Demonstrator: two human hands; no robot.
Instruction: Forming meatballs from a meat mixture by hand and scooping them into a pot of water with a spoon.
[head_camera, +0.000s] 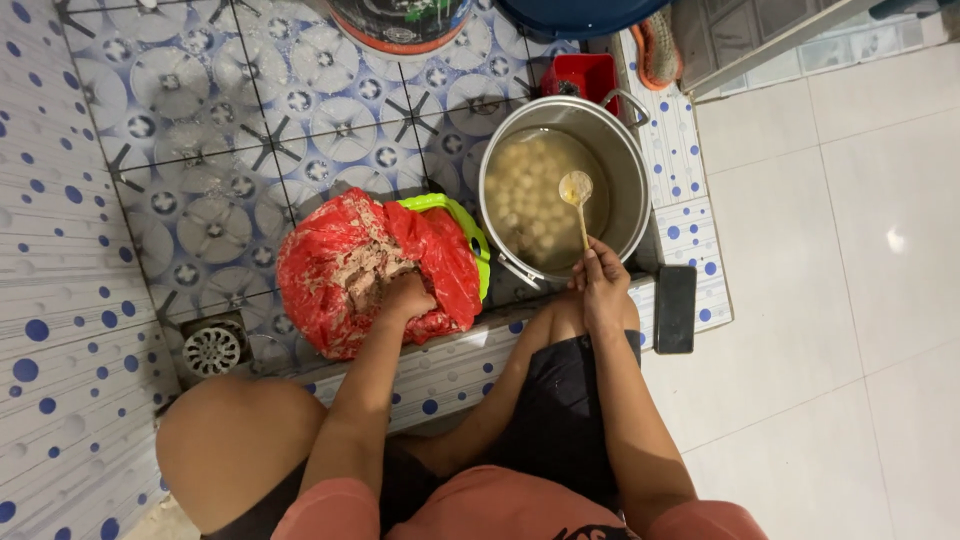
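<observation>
My left hand (405, 297) is pressed into a pinkish-grey paste (355, 270) held in a red plastic bag (440, 255) that lines a green basket (470, 225). My right hand (600, 280) grips the handle of a thin wooden spoon (577, 195). The spoon's bowl carries a pale lump and hovers over a big steel pot (628, 160). Cloudy water with several pale round balls (525, 195) fills the pot.
A round floor drain (211, 350) sits at the lower left of the patterned tiled floor. A black phone (675, 308) lies on the tiled ledge right of the pot. A red container (585, 75) and a blue tub (575, 15) stand behind the pot. My bare knees are below.
</observation>
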